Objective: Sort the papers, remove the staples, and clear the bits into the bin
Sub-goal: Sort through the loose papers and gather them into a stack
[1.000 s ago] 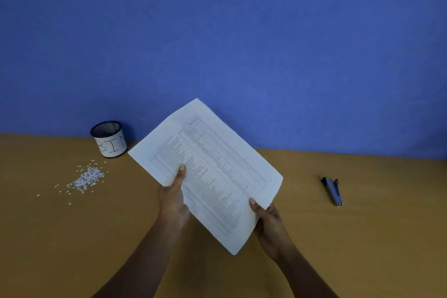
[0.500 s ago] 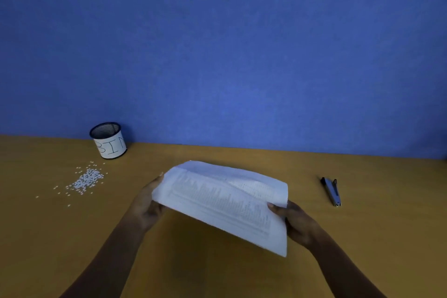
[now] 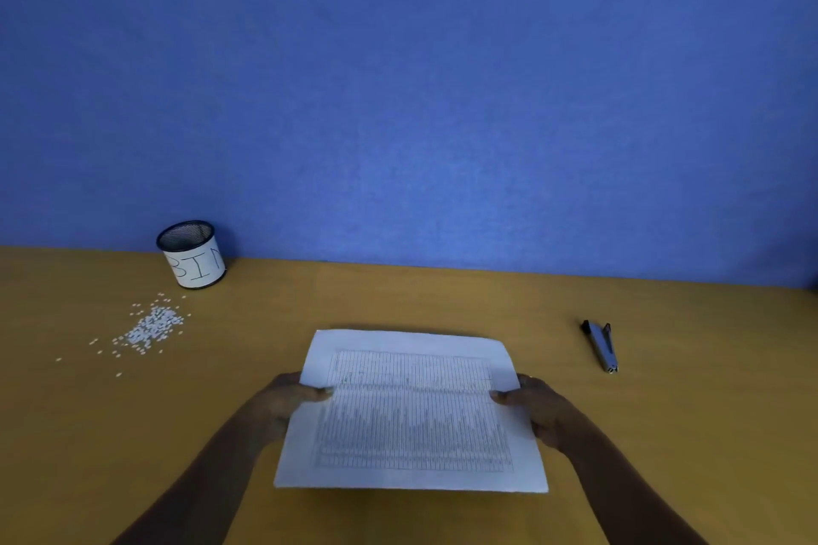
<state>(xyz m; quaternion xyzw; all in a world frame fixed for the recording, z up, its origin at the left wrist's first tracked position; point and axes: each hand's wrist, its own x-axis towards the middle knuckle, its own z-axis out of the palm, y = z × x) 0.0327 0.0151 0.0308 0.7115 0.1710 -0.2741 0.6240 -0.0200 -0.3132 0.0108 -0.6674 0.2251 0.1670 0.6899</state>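
1. You hold the papers (image 3: 411, 412) in front of you, low over the table (image 3: 398, 296). The printed grid faces up and the long edges run from 9 to 3 o'clock.
2. Your left hand (image 3: 283, 403) grips the left edge, with the thumb on top and the fingers under the sheet. Your right hand (image 3: 544, 412) grips the right edge in the same way.
3. What has just changed: a second ago you held the papers high and turned on one corner, like a diamond. Half a second ago they were bending as they came down. Now they are square to you and almost flat.
4. I cannot tell if the papers touch the table already. A shadow under the near edge suggests that edge is a little lifted.
5. I judge that you are laying the papers down to work on them, so the sorting step is near its end. No staple is visible to me, and the staple work seems not yet begun.
6. The small grey-blue staple tool (image 3: 602, 345) lies untouched at 2 o'clock from the papers, well apart.
7. The white bits (image 3: 152, 325) are scattered at 9 o'clock and the bin (image 3: 192, 254) stands just behind them at 10 o'clock, against the blue wall (image 3: 442, 102). The clearing is still to do.
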